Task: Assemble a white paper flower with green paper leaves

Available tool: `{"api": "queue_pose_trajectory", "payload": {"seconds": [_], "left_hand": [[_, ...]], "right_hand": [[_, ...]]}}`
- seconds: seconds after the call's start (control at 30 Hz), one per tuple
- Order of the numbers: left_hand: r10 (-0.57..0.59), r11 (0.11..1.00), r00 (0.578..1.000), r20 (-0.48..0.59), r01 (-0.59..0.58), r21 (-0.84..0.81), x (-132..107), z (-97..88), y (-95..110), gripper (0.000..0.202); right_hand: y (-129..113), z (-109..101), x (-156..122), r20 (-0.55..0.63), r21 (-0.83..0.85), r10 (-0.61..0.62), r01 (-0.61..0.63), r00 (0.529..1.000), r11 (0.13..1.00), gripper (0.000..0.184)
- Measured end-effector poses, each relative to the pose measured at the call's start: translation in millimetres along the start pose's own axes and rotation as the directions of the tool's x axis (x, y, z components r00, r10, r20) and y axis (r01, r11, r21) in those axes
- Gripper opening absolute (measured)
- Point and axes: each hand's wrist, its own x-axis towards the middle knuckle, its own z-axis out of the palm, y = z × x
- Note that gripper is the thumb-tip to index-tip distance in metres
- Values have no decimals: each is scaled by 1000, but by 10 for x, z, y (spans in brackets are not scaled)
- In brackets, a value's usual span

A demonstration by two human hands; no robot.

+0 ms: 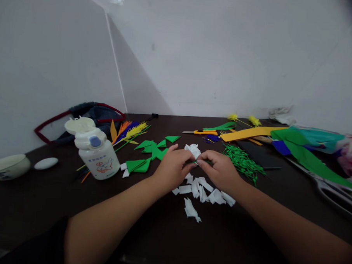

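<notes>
My left hand (176,162) and my right hand (218,167) meet over the middle of the table, both closed in a pinch. Between their fingertips shows a bit of a thin green strand (195,162); the rest of it is hidden by the fingers. A crumpled white paper piece (192,149) is just beyond the fingertips; whether it is attached to the strand I cannot tell. Several torn white paper pieces (202,189) lie below the hands. Folded green paper pieces (139,165) are left of my left hand, and a heap of knotted green strands (244,162) sits right of my right hand.
A white bottle (100,160) with its lid up, a bowl (9,167) and yellow and orange paper plumes (132,132) stand or lie left. A yellow cutter (203,132) with its blade out lies behind the hands. Scissors (333,189) and yellow paper strips (248,133) are right.
</notes>
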Motion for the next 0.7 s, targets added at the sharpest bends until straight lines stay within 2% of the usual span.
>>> {"api": "queue_pose_trajectory", "payload": {"seconds": [0.07,0.17,0.23,0.3,0.33,0.4,0.47,0.5,0.57,0.63,0.7], "left_hand": [[35,998,999,-12,-34,61,-6,-4,5,4],[22,998,1000,22,-23,62,-3,-26,23,10],[-24,1000,998,62,24,-2,6,-39,43,16],[-109,975,984,144,134,-180,15,-38,63,23],[-157,932,967,198,212,-295,18,-32,70,27],[-223,793,928,299,351,-498,20,-15,74,35],[-226,695,910,348,401,-597,19,-3,65,40],[-213,693,913,348,392,-604,18,-3,58,41],[-179,762,934,311,331,-556,18,-12,42,33],[-160,861,961,227,248,-444,17,-24,27,18],[-131,936,981,146,171,-308,14,-27,16,13]], "right_hand": [[-4,1,-2,10,7,7,-7,1000,1000,9],[3,0,-6,16,8,-17,16,1000,1000,10],[11,-2,-10,16,-2,-49,49,999,999,12],[14,-4,-18,16,-24,-85,85,996,996,15],[13,-5,-22,18,-36,-103,104,994,994,16],[7,-7,-29,25,-65,-147,148,989,987,19],[4,-11,-33,30,-95,-182,184,983,978,21],[6,-13,-33,28,-111,-187,189,982,976,21],[15,-16,-31,21,-138,-166,168,986,976,22],[28,-12,-29,21,-156,-131,132,991,979,21],[38,1,-29,37,-169,-114,118,993,978,21]]}}
